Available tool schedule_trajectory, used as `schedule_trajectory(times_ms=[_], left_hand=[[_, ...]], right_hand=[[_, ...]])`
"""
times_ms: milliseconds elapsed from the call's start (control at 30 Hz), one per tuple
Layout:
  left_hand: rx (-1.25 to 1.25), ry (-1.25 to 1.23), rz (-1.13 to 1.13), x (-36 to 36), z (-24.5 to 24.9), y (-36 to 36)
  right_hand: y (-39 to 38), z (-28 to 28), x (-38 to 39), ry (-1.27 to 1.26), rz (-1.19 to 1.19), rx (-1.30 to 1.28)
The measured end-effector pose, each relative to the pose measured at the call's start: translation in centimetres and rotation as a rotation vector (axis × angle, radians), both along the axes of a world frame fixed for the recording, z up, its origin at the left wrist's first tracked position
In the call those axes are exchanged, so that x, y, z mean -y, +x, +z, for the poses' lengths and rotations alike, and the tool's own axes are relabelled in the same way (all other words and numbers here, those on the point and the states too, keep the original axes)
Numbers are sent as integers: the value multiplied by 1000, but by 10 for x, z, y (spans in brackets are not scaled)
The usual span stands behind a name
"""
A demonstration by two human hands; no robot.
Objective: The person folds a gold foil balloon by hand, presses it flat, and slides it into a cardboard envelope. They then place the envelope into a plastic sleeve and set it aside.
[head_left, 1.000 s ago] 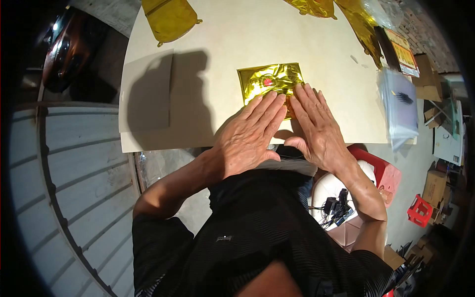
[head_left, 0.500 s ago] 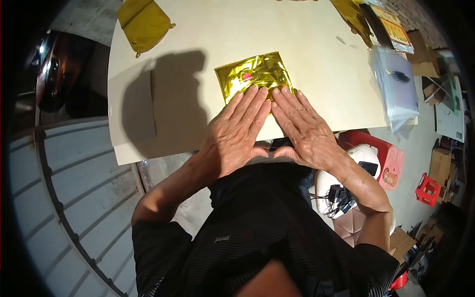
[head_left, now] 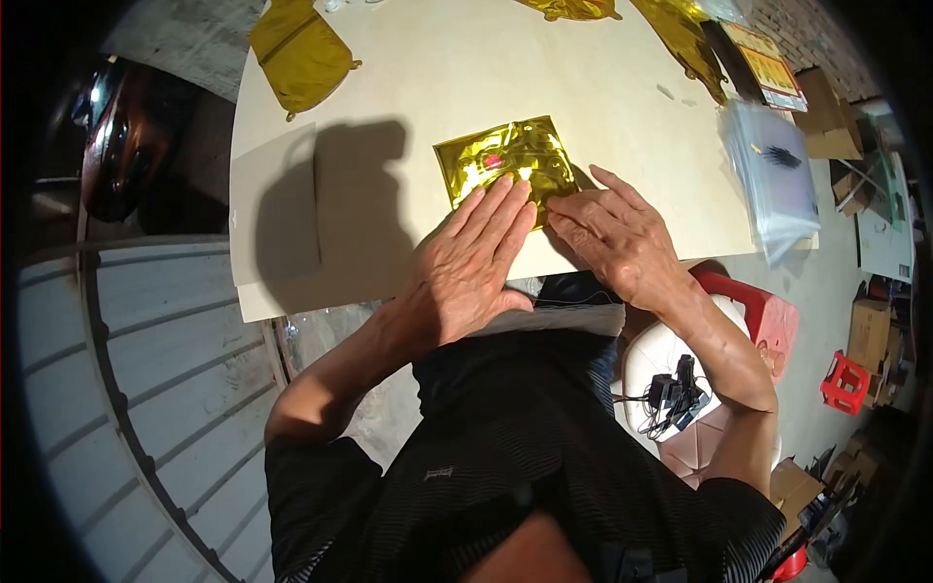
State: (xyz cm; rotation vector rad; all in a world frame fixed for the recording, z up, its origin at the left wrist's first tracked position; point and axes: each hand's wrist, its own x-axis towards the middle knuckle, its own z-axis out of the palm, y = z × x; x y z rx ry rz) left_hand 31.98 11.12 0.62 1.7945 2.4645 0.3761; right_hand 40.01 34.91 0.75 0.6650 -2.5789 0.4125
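Note:
A shiny gold foil packet [head_left: 535, 146] with a small red spot lies on the pale tabletop in front of me. My left hand [head_left: 476, 248] rests flat over its lower left part, fingers stretched out and together. At the packet's lower right corner, the fingertips of my right hand [head_left: 617, 233] are drawn together in a pinch on the edge, while the outer finger sticks out. The part of the packet beneath my fingers is hidden.
Gold foil pieces [head_left: 301, 58] lie at the far left of the pale table [head_left: 680, 185], with others along its far edge. Clear plastic sleeves [head_left: 773, 185] overhang the right edge. Beside me a pale stool [head_left: 646, 364] holds black cables [head_left: 675, 394].
My right hand has gone from lying flat on the packet to curled fingers at its lower right corner. My left hand stays flat. The view has shifted slightly.

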Motion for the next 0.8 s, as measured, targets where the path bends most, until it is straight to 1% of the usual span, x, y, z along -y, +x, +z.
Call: schedule_trajectory(times_ms=[67,133,200,267,333,400,500,600,667,800], left_hand=[[6,13,2,1,2,0],[11,26,2,0,2,0],[72,109,20,0,2,-1],[62,119,23,-1,5,-3],[53,126,29,-2,5,-6],[29,185,32,-4,2,-8],[18,177,61,-9,6,-10],[-17,207,86,-15,5,-10],[-27,224,92,-18,4,-14],[-41,255,144,-25,7,-20]], right_hand=[[-1,2,-1,150,25,44],[-3,5,4,192,26,48],[-4,7,5,238,26,47],[-6,7,6,320,33,28],[-6,7,5,319,29,38],[-6,8,5,317,20,50],[-7,8,3,309,-3,60],[-10,1,-3,252,2,19],[-13,-5,-5,186,17,-74],[-19,-7,-10,200,12,-83]])
